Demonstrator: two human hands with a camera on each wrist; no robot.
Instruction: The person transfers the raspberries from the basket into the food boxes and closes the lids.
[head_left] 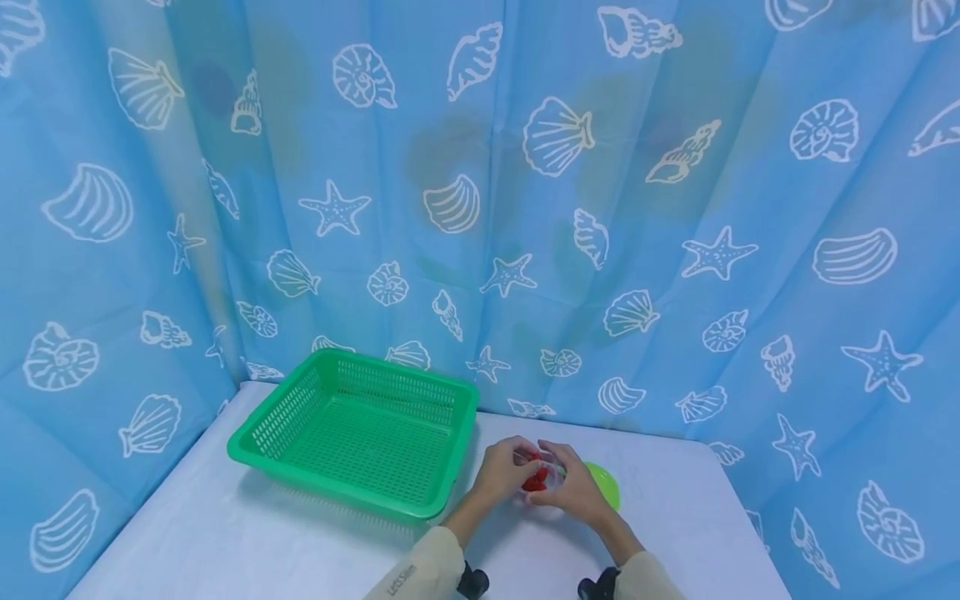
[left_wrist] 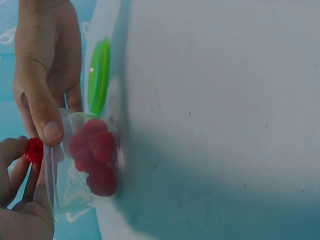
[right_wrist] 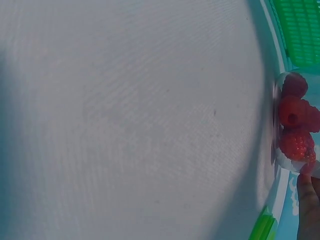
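Observation:
A clear plastic cup (left_wrist: 75, 187) with several red raspberries (left_wrist: 102, 146) in its bottom stands on the white table. My right hand (head_left: 576, 490) grips the cup from the right side, its thumb pressed along the wall near the rim in the left wrist view. Between the fingertips of my left hand (left_wrist: 20, 195) a single red raspberry (left_wrist: 34, 150) is pinched, right at the cup's mouth. In the right wrist view, only fingers (right_wrist: 306, 200) of my right hand show, under the cup's raspberries (right_wrist: 296, 112).
Left of the hands sits a large green slotted basket (head_left: 352, 492). A bright green round lid (head_left: 604, 483) lies just right of my right hand. Behind the table (head_left: 675, 525) hangs a blue curtain (head_left: 465, 333) with white shell prints.

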